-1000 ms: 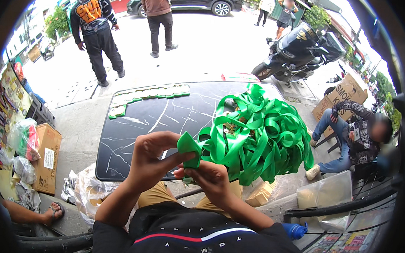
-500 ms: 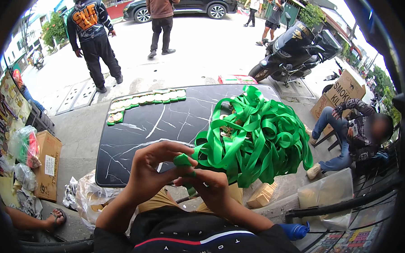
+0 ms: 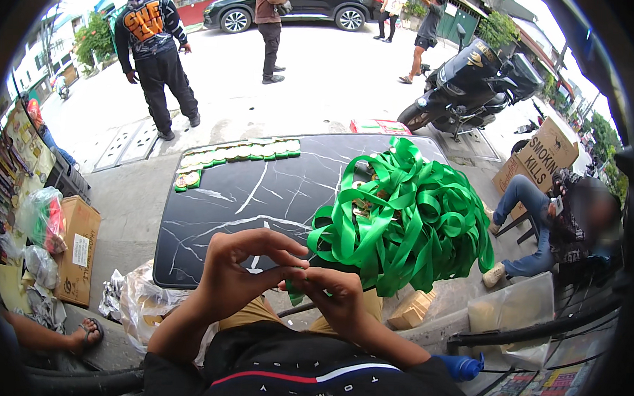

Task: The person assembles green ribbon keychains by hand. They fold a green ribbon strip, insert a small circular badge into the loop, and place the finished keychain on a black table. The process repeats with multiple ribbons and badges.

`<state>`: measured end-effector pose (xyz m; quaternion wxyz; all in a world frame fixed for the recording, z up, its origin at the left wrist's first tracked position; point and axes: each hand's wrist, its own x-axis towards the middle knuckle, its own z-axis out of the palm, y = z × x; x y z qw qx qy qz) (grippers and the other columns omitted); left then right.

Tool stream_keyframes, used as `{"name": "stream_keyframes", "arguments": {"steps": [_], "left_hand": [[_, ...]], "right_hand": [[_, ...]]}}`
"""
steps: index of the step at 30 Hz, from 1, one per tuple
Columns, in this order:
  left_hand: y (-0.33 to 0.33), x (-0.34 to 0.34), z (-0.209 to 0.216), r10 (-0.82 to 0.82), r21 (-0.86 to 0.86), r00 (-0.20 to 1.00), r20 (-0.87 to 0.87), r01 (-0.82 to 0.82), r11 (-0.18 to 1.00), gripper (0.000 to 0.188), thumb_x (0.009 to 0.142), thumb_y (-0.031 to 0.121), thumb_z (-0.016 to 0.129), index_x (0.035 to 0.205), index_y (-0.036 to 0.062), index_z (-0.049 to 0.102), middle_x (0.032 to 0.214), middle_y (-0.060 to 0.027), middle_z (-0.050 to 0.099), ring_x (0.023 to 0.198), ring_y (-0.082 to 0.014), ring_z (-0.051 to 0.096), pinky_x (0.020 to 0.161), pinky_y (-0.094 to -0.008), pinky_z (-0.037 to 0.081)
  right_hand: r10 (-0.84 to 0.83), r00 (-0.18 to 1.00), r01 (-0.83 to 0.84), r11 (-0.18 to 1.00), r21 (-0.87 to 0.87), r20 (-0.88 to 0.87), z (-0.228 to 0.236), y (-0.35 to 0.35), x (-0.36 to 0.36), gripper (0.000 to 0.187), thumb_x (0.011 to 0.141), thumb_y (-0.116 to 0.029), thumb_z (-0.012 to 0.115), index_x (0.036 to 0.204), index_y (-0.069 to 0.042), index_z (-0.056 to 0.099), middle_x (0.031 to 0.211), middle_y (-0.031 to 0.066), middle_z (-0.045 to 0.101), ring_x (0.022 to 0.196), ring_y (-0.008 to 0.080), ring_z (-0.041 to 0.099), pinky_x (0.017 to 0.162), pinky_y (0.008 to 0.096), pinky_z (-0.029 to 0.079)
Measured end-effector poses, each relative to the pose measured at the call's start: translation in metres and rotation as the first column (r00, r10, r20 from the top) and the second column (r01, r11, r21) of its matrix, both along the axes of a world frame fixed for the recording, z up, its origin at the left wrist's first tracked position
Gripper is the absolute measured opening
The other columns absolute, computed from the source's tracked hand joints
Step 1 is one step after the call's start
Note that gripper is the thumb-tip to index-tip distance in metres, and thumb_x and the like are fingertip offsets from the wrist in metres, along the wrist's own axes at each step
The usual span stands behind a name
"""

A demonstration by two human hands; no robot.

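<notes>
Both hands, left hand [image 3: 239,276] and right hand [image 3: 334,298], have dropped lower in the frame, fingers pinching a green ribbon strip [image 3: 295,290] from the ribbon pile [image 3: 408,220] on the dark marbled surface [image 3: 260,195], folding now tighter.

Black marble-pattern tabletop [image 3: 260,195] with white veins, standing on the pavement. Big tangled pile of green ribbon [image 3: 408,216] sits on its right side, overhanging the right and near edges. Row of small green-wrapped pieces [image 3: 237,154] runs along the far edge, well apart from the ribbon pile, turning down at the far-left corner.
</notes>
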<state>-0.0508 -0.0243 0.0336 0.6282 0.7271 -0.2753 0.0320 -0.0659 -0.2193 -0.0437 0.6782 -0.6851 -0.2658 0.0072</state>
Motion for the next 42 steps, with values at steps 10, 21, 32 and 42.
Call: {"name": "stream_keyframes", "arguments": {"steps": [10,21,32,42], "left_hand": [[0.012,-0.029,-0.023,0.385,-0.089,0.864,0.326,-0.377,0.922,0.024,0.073,-0.005,0.079,0.093,-0.0017,0.067,0.085,-0.0088,0.071,0.073,-0.0141,0.07,0.071,-0.0258,0.056],[0.009,-0.082,-0.176,-0.916,-0.644,0.203,-0.345,-0.762,0.074,0.071,0.101,0.047,0.039,0.14,-0.0108,0.026,0.141,-0.0274,0.043,0.129,-0.0351,0.048,0.112,-0.0433,0.04],[0.09,-0.11,-0.096,-0.101,-0.766,0.762,-0.64,-0.643,0.008,0.032,0.103,0.013,0.044,0.132,0.001,0.051,0.135,-0.0128,0.057,0.121,-0.0213,0.058,0.099,-0.0368,0.053],[0.158,-0.035,-0.03,0.093,-0.807,0.838,-0.538,-0.544,0.229,0.039,0.103,0.013,0.045,0.137,-0.0055,0.043,0.138,-0.0186,0.051,0.128,-0.0237,0.052,0.108,-0.0345,0.046]], "right_hand": [[0.011,0.994,-0.006,0.999,-0.043,0.109,0.02,0.015,0.004,0.021,0.092,-0.005,0.064,0.113,-0.001,0.067,0.094,0.0113,0.073,0.083,0.0147,0.07,0.07,0.0273,0.055],[0.557,0.782,-0.6,0.794,0.097,0.28,0.094,-0.012,0.004,0.017,0.092,-0.004,0.062,0.099,0.01,0.068,0.101,0.0251,0.07,0.092,0.0347,0.071,0.086,0.0438,0.057],[0.745,0.485,-0.873,0.38,0.306,0.457,0.116,-0.044,0.019,0.014,0.093,-0.002,0.059,0.102,0.005,0.069,0.094,0.019,0.072,0.085,0.0285,0.071,0.079,0.0363,0.057],[0.681,0.704,-0.695,0.6,0.396,0.204,0.065,-0.046,0.018,0.016,0.091,0.002,0.057,0.09,0.013,0.069,0.086,0.0251,0.07,0.083,0.0337,0.072,0.085,0.0448,0.056]]}}
